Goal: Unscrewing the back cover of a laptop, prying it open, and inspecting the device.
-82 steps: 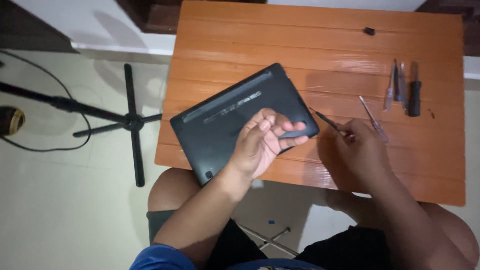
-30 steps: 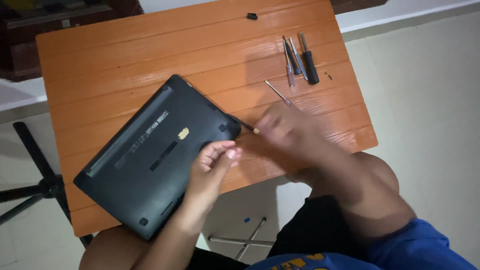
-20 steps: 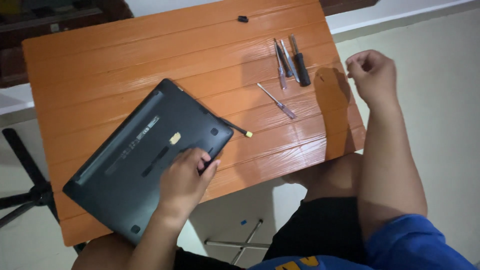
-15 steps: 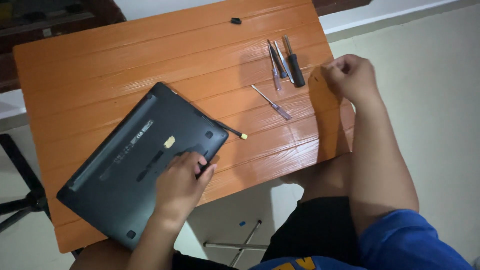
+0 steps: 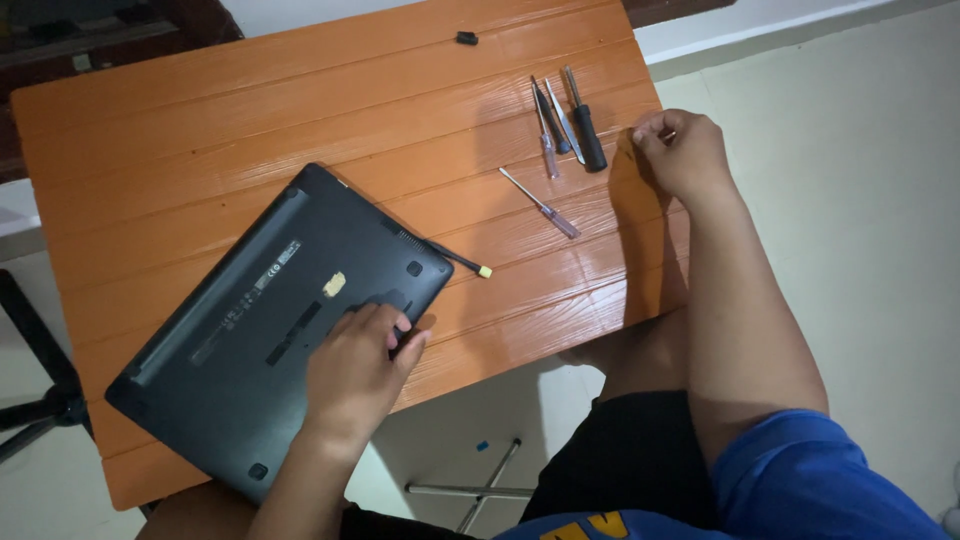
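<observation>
A dark laptop (image 5: 250, 320) lies upside down and askew on the left half of the orange wooden table (image 5: 300, 110). My left hand (image 5: 355, 370) rests on its underside near the front right edge, fingers curled at that edge. My right hand (image 5: 680, 150) is at the table's right edge with its fingers closed, tips pinched together on the wood; anything tiny in them is too small to see. A thin dark screwdriver with a yellow end (image 5: 458, 260) lies against the laptop's right corner. A clear-handled screwdriver (image 5: 545, 205) lies between the two hands.
Three slim tools (image 5: 565, 120) lie side by side just left of my right hand, one with a black handle. A small black piece (image 5: 466, 38) sits at the table's far edge. A black tripod leg (image 5: 40, 410) stands on the floor at left; metal bars (image 5: 480, 490) lie under the table.
My right hand let go of the dark screwdriver at the laptop's corner and moved away to the table's right edge. My left hand settled flat on the laptop.
</observation>
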